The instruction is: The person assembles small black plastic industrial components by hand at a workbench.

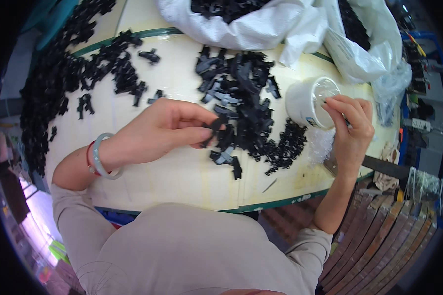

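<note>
I have the left hand [155, 129] over the middle of the worktop [172, 183], a cream-coloured surface with dark green edging. Its thumb and fingers are closed on a small black plastic piece [215, 129], which sits at the fingertips, just beside the central pile and partly covered by the fingers; its exact shape I cannot make out. A pale, rounded bangle [96, 156] and a red cord circle that wrist.

The right hand [353, 120] is at the mouth of a round white plastic tub [297, 102], which leans with its opening towards it. I see the thumb and forefinger drawn together there, but I cannot tell whether anything is pinched between them.

Between the two hands I have the central pile of black and grey plastic parts [246, 81], trailing at its near right end into a heap of much smaller black parts [286, 147]. Next to that, near the tub, lies a patch of small clear pieces [321, 143]. A long heap of black plastic parts [47, 98] runs along the left side, and a white sack [246, 33] holding more black parts stands beyond the central pile.
</note>
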{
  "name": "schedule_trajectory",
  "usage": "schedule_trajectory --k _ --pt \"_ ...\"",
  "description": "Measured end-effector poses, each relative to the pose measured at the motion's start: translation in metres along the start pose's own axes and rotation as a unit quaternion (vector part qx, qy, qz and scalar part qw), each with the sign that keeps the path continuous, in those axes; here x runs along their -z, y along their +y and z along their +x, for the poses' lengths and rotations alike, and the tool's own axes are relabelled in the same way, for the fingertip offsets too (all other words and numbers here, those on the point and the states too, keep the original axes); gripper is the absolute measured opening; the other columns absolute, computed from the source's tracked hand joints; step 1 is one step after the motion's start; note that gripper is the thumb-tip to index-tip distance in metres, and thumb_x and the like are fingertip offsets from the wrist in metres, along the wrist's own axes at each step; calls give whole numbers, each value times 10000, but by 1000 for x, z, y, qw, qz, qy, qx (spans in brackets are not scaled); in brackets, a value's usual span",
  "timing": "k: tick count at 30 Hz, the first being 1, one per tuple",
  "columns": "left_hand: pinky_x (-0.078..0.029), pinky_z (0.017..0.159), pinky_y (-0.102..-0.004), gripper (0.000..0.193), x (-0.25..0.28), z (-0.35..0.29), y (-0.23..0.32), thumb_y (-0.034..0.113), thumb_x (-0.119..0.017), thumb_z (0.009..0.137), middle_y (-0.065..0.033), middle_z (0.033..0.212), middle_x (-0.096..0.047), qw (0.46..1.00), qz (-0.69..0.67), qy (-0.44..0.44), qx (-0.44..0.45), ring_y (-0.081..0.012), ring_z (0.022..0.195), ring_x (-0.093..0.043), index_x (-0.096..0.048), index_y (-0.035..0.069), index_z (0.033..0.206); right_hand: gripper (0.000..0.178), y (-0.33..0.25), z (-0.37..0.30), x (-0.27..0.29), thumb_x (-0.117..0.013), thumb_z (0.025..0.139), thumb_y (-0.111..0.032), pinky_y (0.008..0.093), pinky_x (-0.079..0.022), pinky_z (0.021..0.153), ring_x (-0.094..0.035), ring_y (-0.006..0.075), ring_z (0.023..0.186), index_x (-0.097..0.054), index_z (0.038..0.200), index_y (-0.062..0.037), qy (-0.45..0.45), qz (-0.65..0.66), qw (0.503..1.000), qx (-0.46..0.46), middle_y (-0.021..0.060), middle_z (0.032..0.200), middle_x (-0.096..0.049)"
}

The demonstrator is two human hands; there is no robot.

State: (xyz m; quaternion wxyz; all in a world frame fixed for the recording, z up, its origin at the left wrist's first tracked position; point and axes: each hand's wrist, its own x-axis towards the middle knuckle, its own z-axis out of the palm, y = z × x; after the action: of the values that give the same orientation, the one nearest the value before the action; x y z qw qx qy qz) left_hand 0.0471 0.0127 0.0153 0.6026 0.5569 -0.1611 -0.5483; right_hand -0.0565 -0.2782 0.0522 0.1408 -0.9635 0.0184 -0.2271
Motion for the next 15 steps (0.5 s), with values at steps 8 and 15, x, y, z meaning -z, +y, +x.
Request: schedule_trajectory --k 8,15 --pt "-519 750 -246 270 -11 3 -11 23 -557 863 -93 964 -635 994 -111 -15 13 -147 878 -627 -527 -12 1129 217 -58 -36 -2 -631 673 138 245 -448 666 -549 178 792 -668 831 -7 72 345 926 -139 105 817 -625" --pt "-533 770 -262 306 -25 -3 -13 14 -552 863 -98 991 -624 992 -124 -15 -26 -155 891 -624 -513 -12 1165 192 -114 -67 -54 -608 750 138 218 -467 704 -576 139 822 -643 909 34 37 644 709 -286 125 956 -598"
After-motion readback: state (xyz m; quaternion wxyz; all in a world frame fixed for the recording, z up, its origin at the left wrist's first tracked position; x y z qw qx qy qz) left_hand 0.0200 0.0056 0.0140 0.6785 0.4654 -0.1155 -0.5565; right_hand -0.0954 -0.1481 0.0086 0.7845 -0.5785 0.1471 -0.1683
